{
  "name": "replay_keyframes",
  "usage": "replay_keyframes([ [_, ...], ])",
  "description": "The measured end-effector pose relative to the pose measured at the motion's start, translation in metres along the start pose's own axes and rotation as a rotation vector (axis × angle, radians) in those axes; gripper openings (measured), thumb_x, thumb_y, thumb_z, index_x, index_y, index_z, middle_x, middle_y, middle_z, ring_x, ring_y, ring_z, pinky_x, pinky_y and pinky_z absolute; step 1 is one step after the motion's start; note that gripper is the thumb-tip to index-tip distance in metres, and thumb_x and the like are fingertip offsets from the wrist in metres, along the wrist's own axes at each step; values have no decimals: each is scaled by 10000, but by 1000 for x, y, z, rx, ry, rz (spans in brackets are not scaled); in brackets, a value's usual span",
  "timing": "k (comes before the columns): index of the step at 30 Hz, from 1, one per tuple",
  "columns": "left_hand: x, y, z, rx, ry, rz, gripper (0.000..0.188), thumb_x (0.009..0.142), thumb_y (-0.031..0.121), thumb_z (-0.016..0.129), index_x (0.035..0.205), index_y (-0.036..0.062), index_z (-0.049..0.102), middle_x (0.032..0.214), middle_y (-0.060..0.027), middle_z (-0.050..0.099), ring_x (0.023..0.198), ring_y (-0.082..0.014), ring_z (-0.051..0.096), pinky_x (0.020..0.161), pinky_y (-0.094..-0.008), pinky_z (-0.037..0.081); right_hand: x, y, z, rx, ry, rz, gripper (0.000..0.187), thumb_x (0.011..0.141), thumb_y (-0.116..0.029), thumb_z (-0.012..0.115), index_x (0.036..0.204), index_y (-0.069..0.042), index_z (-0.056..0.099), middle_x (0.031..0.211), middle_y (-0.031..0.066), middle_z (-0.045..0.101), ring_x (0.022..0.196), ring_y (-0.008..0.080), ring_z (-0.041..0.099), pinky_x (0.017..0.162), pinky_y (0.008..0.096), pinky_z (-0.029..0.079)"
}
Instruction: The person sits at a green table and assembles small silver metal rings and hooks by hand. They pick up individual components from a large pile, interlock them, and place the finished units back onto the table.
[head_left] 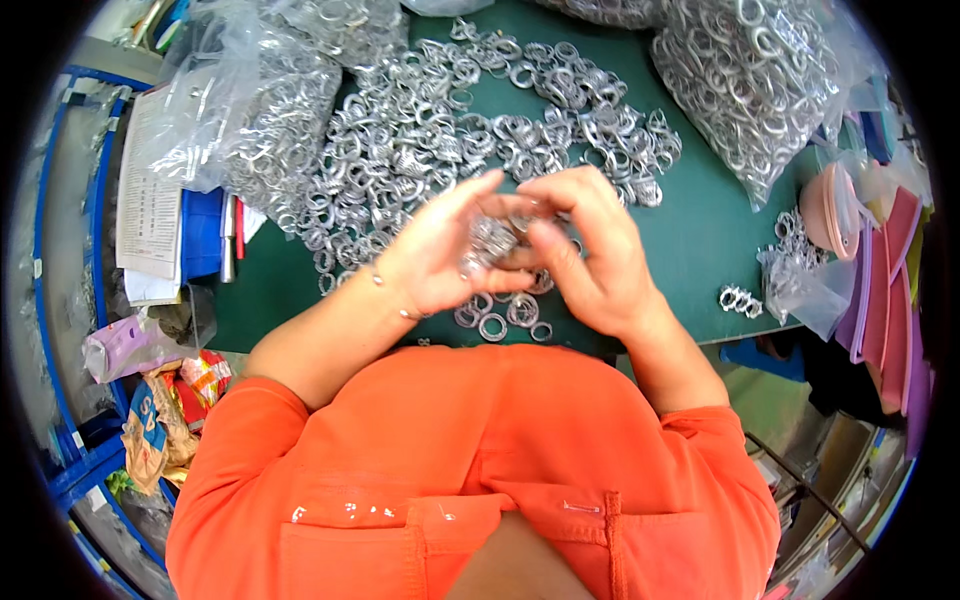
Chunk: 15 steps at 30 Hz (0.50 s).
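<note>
My left hand [447, 248] is turned palm up and cupped round a small bunch of silvery metal rings [492, 240]. Curled over the same bunch from the other side is my right hand [600, 255], its thumb and fingers closed near the rings; what lies between them is blurred and partly hidden. Several loose rings [491, 326] lie on the green tabletop [690, 255] just below both hands. Beyond my hands spreads a large heap of similar rings [400, 140].
Clear plastic bags of rings stand at the back left [285, 110] and back right [750, 80]. On the right are a pink cup [830, 210], a short row of rings [740, 301] and a small bag [800, 290]. Papers [150, 200] and a blue holder [202, 232] sit left.
</note>
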<state>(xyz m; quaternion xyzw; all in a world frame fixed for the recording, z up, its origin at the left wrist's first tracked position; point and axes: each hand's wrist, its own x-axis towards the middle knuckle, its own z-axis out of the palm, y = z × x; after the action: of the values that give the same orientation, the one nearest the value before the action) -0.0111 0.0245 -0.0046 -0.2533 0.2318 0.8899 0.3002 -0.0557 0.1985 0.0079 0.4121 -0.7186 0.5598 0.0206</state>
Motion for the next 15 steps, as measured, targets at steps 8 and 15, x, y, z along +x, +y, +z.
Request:
replay_keyframes([
  [8,-13,43,-17,-74,-36,141,96,919,154,563,969,75,588,917,-121,609,627,-121,524,371,-183,362,-18,7,-24,-173,-410,148,287,737,24,639,1011,-60,622,998,134,541,927,332,539,791,378,454],
  [15,-52,213,24,174,89,937,139,900,144,566,957,25,524,797,-81,584,569,-98,522,360,-170,336,-31,8,-17,-234,-369,264,273,726,-3,675,984,-55,604,959,89,586,883,313,569,744,383,474],
])
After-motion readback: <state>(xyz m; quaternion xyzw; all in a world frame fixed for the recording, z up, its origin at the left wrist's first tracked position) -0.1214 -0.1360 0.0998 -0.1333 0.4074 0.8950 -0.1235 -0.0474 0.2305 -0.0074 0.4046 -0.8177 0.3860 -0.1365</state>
